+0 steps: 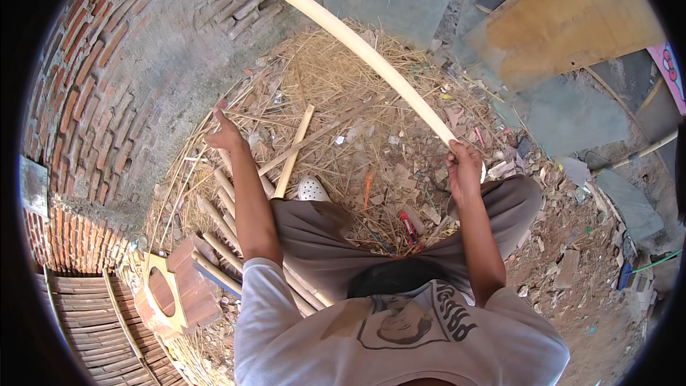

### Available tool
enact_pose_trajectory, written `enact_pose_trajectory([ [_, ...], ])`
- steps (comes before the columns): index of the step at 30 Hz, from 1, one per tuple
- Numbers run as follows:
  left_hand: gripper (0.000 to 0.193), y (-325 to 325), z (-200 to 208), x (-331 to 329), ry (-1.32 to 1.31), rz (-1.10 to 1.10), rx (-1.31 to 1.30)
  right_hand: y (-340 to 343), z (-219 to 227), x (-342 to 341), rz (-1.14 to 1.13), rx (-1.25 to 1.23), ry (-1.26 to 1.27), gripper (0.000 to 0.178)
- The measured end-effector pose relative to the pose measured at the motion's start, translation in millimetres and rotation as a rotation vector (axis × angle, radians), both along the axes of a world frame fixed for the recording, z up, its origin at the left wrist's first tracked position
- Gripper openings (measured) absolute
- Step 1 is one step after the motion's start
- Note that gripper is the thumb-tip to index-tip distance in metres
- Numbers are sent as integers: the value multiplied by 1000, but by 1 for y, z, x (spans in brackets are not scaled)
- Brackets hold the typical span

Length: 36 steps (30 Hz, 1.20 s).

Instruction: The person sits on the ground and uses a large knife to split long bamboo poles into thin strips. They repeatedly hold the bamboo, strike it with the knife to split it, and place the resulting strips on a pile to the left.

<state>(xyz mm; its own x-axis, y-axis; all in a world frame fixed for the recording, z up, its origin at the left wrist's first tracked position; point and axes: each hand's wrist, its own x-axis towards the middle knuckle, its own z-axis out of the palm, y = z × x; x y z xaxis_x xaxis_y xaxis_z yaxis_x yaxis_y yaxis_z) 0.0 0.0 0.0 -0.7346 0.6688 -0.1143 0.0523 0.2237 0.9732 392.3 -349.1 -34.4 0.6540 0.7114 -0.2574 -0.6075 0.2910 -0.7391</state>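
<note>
Holding the pale strip well seems to call for a firm pinch, with its edges kept off the palm. Its near end is pinched between thumb and fingers in the right grip; from there it is angled far and left over the straw. The left grip is spread wide, with nothing grasped, well apart from the strip.
</note>
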Motion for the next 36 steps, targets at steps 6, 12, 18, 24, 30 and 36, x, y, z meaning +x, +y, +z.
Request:
enact_pose_trajectory([
  [6, 67, -140, 120, 158, -112, -1049, 583, -30, 14, -43, -73, 8, 77, 19],
  [12, 23, -152, 152, 215, -859, -1044, 738, -107, 23, -67, 203, -140, -533, 51],
  [18, 23, -144, 126, 219, -670, -1090, 866, -240, 16, -9, -324, -403, -616, 54],
  [24, 32, -179, 92, 264, -277, -898, 803, -425, -214, 5, -235, -1461, -193, 67],
  [30, 39, -131, 2, 232, -218, -1093, 677, -539, -376, -98, -67, -1518, 46, 76],
  [36, 42, -170, 28, 278, -125, -1128, 728, -495, -319, -94, -385, -1290, 677, 63],
])
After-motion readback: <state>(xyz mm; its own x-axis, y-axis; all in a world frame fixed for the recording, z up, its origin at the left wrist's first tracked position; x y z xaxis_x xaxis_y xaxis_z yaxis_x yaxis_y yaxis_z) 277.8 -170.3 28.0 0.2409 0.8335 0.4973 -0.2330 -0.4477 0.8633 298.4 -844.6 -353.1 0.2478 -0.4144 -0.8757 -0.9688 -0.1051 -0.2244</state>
